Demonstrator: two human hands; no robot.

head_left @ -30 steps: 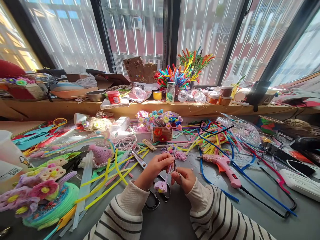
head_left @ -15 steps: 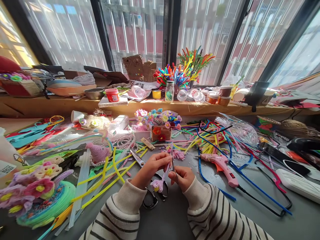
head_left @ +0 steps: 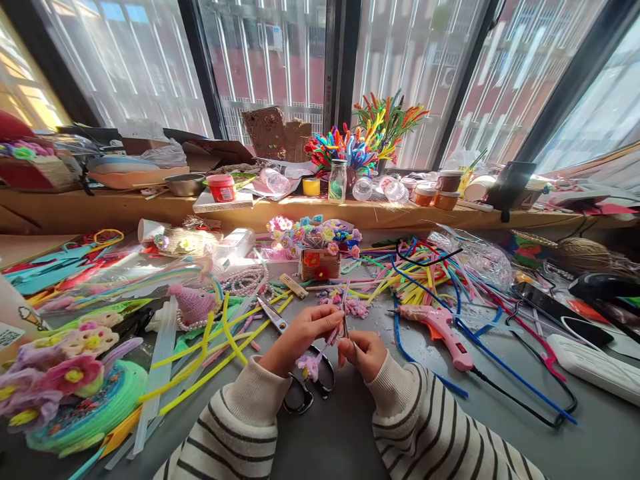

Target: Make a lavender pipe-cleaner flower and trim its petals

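My left hand (head_left: 300,335) is closed, pinching the stem of a small pink pipe-cleaner flower (head_left: 309,364) that hangs below it. My right hand (head_left: 366,352) is closed in a pinch on the upper end of the same pink stem, right beside the left fingers. Both hands hover just above the grey table (head_left: 345,433), over black-handled scissors (head_left: 306,387) that lie under them. Striped sleeves cover both wrists.
A pink glue gun (head_left: 440,325) lies to the right with its black cord. Loose pipe cleaners (head_left: 425,273) lie in a pile behind it. A small basket of flowers (head_left: 316,257) stands ahead. Yellow stems (head_left: 220,353) and finished flowers (head_left: 65,380) lie left. Jars line the windowsill (head_left: 125,210).
The hands have stayed together on the stem, with the flower turned slightly lower and to the left; the view has drifted a little.
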